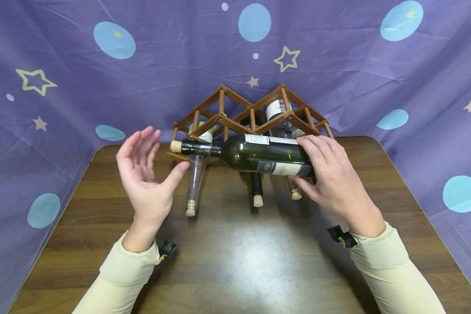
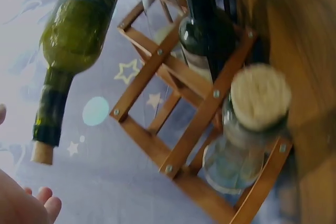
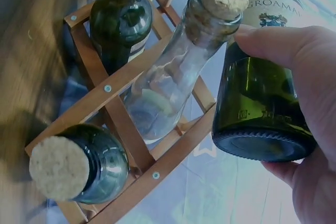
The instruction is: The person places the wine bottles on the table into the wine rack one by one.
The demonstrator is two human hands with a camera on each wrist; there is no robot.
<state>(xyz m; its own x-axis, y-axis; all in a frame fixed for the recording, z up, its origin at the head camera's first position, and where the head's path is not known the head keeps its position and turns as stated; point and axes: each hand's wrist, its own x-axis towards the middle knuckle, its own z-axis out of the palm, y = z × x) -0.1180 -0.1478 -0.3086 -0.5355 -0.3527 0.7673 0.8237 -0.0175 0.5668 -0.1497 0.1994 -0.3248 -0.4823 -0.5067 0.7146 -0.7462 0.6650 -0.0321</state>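
A green glass wine bottle [image 1: 239, 155] lies level in the air, in front of the rack, its neck to the left. My right hand [image 1: 335, 174] grips it around the base end, thumb below and fingers over the top. The right wrist view shows its ridged base [image 3: 262, 145] beside the thumb. A cork [image 1: 176, 146] closes the bottle's mouth. Beside that cork is my left hand [image 1: 147, 183], fingers spread and slightly bent, holding nothing. In the left wrist view, a gap shows between the cork and the left fingers [image 2: 44, 203].
Behind the held bottle stands a wooden lattice wine rack [image 1: 222, 117]. It bears several corked bottles, necks toward me: a clear one [image 1: 195, 179] at left, a dark one [image 1: 256, 183] mid-rack, others at right. A patterned purple cloth [image 1: 180, 56] hangs behind the wooden table [image 1: 204, 257].
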